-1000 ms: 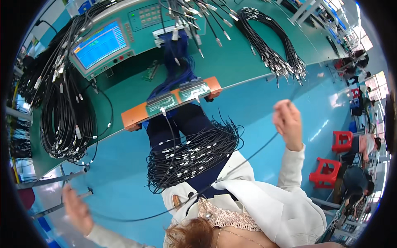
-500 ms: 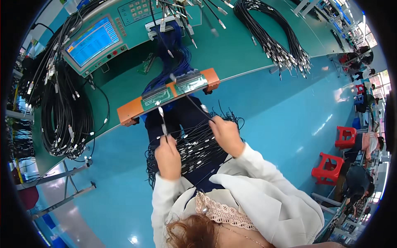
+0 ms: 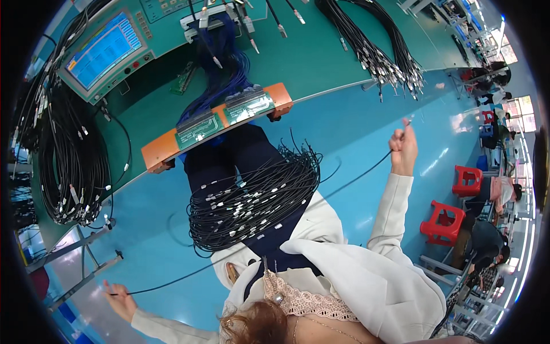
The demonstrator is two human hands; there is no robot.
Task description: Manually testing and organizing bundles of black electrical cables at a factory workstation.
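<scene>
A thin black cable (image 3: 361,175) runs in a long line across my lap, one end at each hand. My left hand (image 3: 121,302), out at the lower left, pinches one end between thumb and fingers. My right hand (image 3: 404,150), raised at the right, is closed on the other end, fingers pointing up. On my lap lies a wide bundle of black cables (image 3: 255,200) with white tags. Beyond my knees, at the table's edge, is an orange test fixture (image 3: 162,150) carrying two green circuit boards (image 3: 199,132); neither hand touches it.
A tester with a lit screen (image 3: 106,50) stands on the green table (image 3: 321,69), blue wires (image 3: 223,69) leading from it to the fixture. Cable bundles hang at the left (image 3: 69,166) and lie at the far right (image 3: 372,51). Red stools (image 3: 442,222) and seated people are rightward.
Both hands have left the fixture and spread wide apart, left hand down to the left, right hand up to the right. The cable is now drawn out between them, its ends away from the boards.
</scene>
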